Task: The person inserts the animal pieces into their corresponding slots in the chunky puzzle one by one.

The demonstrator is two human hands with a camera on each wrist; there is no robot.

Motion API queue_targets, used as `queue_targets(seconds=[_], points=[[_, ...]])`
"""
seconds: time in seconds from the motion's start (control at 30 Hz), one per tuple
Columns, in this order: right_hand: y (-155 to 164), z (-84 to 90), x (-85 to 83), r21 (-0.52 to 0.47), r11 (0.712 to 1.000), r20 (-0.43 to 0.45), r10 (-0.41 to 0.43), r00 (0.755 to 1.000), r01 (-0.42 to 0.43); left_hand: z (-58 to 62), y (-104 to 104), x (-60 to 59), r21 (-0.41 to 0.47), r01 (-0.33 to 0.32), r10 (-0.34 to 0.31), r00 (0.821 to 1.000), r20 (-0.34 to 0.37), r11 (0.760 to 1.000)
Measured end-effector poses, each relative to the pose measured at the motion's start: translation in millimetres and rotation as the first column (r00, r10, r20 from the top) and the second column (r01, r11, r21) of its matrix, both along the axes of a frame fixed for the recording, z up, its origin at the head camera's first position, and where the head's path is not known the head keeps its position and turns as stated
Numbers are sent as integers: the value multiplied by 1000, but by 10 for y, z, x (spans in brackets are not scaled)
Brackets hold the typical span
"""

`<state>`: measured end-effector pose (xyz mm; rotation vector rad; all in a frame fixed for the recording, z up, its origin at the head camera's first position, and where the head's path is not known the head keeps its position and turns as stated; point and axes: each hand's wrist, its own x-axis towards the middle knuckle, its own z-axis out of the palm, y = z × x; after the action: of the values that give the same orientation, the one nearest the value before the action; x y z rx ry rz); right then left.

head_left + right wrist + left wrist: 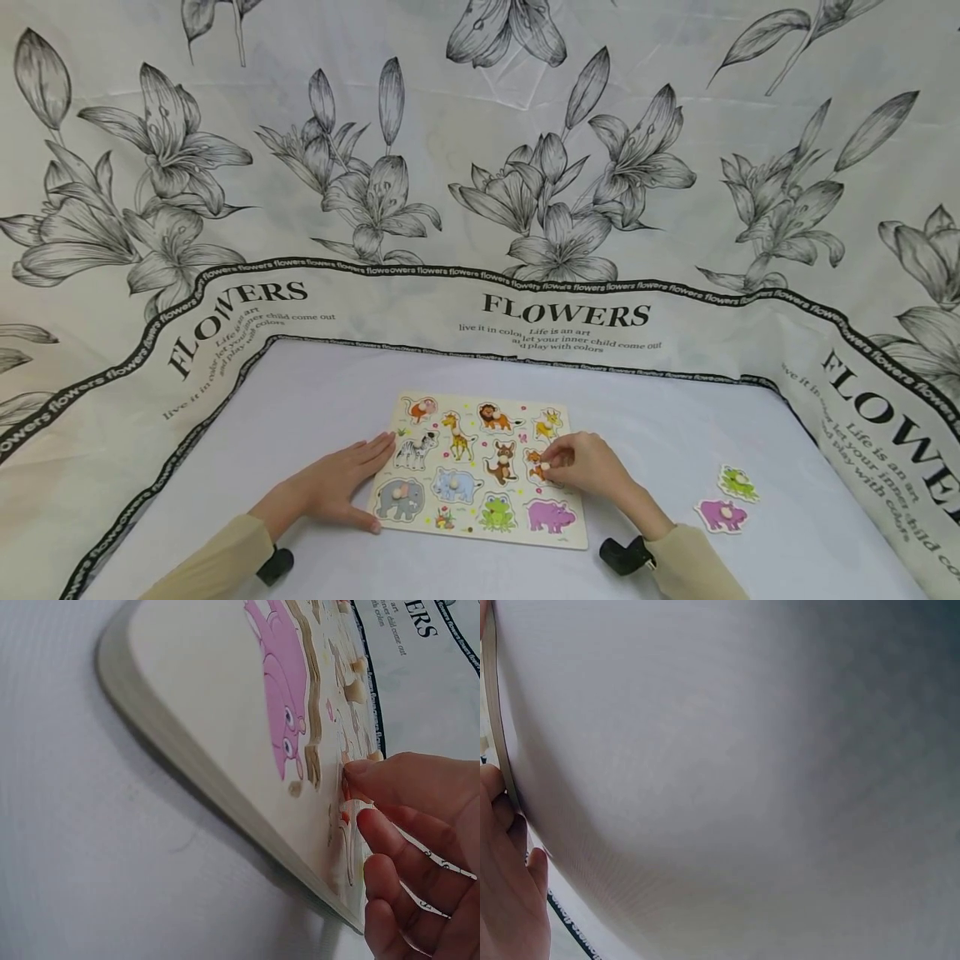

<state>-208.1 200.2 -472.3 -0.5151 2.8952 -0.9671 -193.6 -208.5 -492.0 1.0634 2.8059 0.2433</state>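
A wooden animal peg puzzle board [579, 535] lies flat on the white cloth. With thumb and fingertips, my right hand [588, 467] pinches the small orange tiger piece [534, 467] at the board's right side; the right wrist view shows that grip edge-on. My left hand [337, 483] rests along the board's left edge, fingers stretched out and thumb at the near corner. Knobbed pieces such as the elephant [401, 500] and the giraffe [457, 435] sit in the board. The frog picture [497, 512] and hippo picture [550, 517] show in their recesses without knobs.
To the right of the board lie a loose frog piece [738, 483] and a loose purple hippo piece [722, 517], close together. A flower-printed cloth [570, 333] rises behind and around the white surface. Black wrist devices [626, 555] show near both sleeves.
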Motion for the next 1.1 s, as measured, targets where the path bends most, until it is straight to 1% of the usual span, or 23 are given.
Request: queue_targets(seconds=[0.2, 0.33, 0.57, 0.63, 0.73, 0.93, 1.1], points=[[34, -26, -8, 0, 999, -14, 35, 999, -35, -5, -2, 3, 2, -4, 4, 1000, 12, 1000], [85, -33, 1, 16, 998, -57, 60, 997, -59, 4, -4, 10, 0, -4, 4, 1000, 8, 1000], [250, -8, 43, 1, 987, -111, 159, 981, -160, -8, -7, -2, 8, 8, -8, 1000, -7, 1000], [306, 5, 51, 1, 985, -124, 171, 977, -172, -21, -6, -10, 14, 16, -16, 1000, -14, 1000], [389, 17, 61, 3, 985, -143, 170, 975, -171, -31, -6, -17, 15, 23, -22, 999, -24, 1000], [539, 27, 89, 8, 991, -159, 132, 978, -132, -32, -7, -12, 12, 10, -10, 1000, -7, 1000], [659, 32, 113, -1, 994, -175, 109, 978, -111, -37, -6, -14, 12, 7, -7, 1000, -7, 1000]])
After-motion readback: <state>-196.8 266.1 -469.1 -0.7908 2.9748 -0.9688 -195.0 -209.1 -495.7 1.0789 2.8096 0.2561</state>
